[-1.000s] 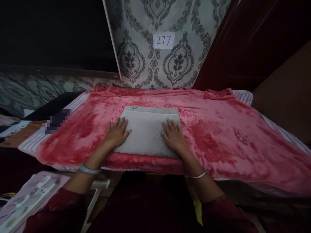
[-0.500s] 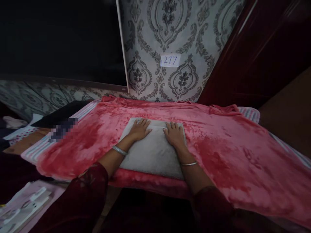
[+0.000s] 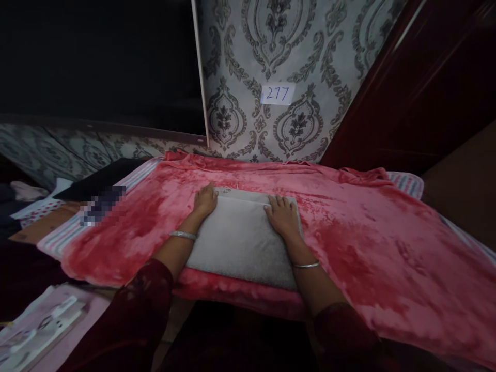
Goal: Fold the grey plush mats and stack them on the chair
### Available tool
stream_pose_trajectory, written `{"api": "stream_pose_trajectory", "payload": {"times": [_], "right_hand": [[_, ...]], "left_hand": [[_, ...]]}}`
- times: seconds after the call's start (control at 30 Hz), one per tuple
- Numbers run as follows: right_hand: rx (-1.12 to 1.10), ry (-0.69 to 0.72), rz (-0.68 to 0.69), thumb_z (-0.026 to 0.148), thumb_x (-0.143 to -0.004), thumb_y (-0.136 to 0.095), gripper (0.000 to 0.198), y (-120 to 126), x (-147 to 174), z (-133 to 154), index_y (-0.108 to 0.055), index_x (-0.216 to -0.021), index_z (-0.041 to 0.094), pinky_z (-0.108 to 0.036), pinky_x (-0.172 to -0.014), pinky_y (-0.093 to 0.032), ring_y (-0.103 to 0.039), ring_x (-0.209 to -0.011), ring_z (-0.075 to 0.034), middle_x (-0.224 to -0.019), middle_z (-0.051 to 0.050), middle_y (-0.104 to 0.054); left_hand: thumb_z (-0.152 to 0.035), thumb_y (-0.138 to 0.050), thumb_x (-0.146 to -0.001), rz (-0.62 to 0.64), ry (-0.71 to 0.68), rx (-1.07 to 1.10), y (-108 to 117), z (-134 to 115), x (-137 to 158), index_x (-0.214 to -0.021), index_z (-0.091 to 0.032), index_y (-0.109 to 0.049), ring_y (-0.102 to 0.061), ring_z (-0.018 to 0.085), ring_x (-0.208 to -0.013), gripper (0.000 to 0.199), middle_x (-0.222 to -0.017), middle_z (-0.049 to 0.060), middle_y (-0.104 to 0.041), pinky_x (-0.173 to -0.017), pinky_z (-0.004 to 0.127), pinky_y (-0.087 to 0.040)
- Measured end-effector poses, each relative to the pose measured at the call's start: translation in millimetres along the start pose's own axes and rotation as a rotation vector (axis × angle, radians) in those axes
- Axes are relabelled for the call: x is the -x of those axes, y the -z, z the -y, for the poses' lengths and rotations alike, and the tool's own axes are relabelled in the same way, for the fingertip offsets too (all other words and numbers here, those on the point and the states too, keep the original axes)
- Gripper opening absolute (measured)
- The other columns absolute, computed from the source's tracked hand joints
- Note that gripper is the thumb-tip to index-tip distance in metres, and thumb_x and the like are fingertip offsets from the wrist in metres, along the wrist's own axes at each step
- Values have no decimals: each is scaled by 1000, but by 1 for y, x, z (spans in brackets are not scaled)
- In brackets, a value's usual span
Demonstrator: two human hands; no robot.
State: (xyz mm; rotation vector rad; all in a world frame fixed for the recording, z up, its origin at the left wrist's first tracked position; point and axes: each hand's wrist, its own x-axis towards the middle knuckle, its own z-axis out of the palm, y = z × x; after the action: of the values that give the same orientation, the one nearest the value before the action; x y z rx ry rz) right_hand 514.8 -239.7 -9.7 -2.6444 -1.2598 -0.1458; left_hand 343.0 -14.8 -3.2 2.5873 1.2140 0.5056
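A flat grey piece of plush cloth [image 3: 242,235], roughly rectangular, lies on a red and pink fleece blanket [image 3: 368,243]. My left hand [image 3: 204,201] rests at the cloth's upper left edge, its fingers stretched away from me. On the upper right part of the same cloth, my right hand [image 3: 284,214] lies flat with its fingers spread. Each wrist wears a silver bangle. A crease runs across the cloth near its far edge, between the hands.
A striped cover [image 3: 54,245] shows under the blanket's left edge. Beyond it lies a dark flat object [image 3: 103,180]. A large black screen [image 3: 101,67] hangs at the upper left, and a dark red cabinet [image 3: 411,98] stands at the right. A white power strip [image 3: 50,330] sits at the lower left.
My left hand has slid left from the top of the cloth to its left edge. My right hand keeps nearly the same place on the cloth. The view has shifted slightly.
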Motion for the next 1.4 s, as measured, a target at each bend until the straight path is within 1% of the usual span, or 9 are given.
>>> {"api": "stream_pose_trajectory", "payload": {"times": [0.17,0.3,0.43,0.5,0.67,0.87,1.03,1.23,1.4], "right_hand": [[-19,23,-30,43,-106,-33,55,-1,0,-1,-47,-154,21,-55,-119,-24,-33,-149,-33,-162,-14,-42],[-28,11,-39,41,-106,-32,53,0,-2,-1,-48,-153,22,-56,-119,-24,-34,-148,-32,-161,-13,-43],[-40,7,-29,42,-107,-33,53,2,-2,-1,-48,-154,23,-55,-119,-24,-33,-149,-32,-161,-13,-43],[-42,8,-23,43,-107,-32,54,2,-3,-2,-47,-154,23,-55,-120,-23,-33,-149,-31,-162,-13,-42],[-49,-12,7,43,-107,-32,55,6,-3,2,-44,-156,23,-54,-121,-21,-31,-151,-31,-164,-12,-38],[-29,35,48,51,-105,-38,63,11,12,-1,-37,-160,21,-57,-124,-12,-19,-156,-31,-169,-13,-27],[-63,16,106,49,-106,-34,63,12,19,-17,-32,-162,20,-54,-125,-15,-17,-157,-27,-170,-9,-23],[-61,-3,87,49,-105,-33,63,7,19,-22,-31,-162,22,-53,-124,-17,-16,-157,-26,-170,-7,-24],[-97,-4,36,45,-104,-35,61,-1,19,-24,-37,-160,20,-52,-123,-21,-21,-156,-27,-169,-10,-29]], "left_hand": [[-25,-35,-100,-37,21,8,7,-7,6,-154,-7,-41,-46,32,-145,58,-156,22,-48,-118,48,-37],[-34,-38,-100,-182,-155,-124,14,-26,14,-155,-8,-41,-24,37,-155,61,-165,24,-31,-124,62,-19],[-42,-41,-101,70,-525,-180,11,-46,25,-159,-19,-38,-22,30,-157,62,-168,13,-29,-127,56,-14],[-45,-40,-102,196,-564,-201,7,-49,30,-159,-24,-38,-22,30,-157,61,-169,10,-29,-127,56,-15],[-49,-36,-103,206,-426,-232,2,-46,33,-160,-22,-36,-20,33,-157,63,-168,13,-28,-124,63,-15],[-51,-37,-103,219,-410,-253,3,-46,29,-160,-26,-36,-21,32,-157,63,-169,11,-26,-125,61,-16],[-49,-36,-103,213,-385,-270,2,-48,29,-161,-24,-35,-19,30,-158,63,-169,11,-26,-126,58,-16],[-50,-30,-102,139,-127,-259,8,-36,26,-161,-22,-33,-16,36,-158,66,-171,13,-20,-123,66,-17],[-48,-31,-100,103,5,-102,6,-7,18,-162,-18,-31,-22,39,-156,68,-170,16,-22,-121,60,-27]]}}
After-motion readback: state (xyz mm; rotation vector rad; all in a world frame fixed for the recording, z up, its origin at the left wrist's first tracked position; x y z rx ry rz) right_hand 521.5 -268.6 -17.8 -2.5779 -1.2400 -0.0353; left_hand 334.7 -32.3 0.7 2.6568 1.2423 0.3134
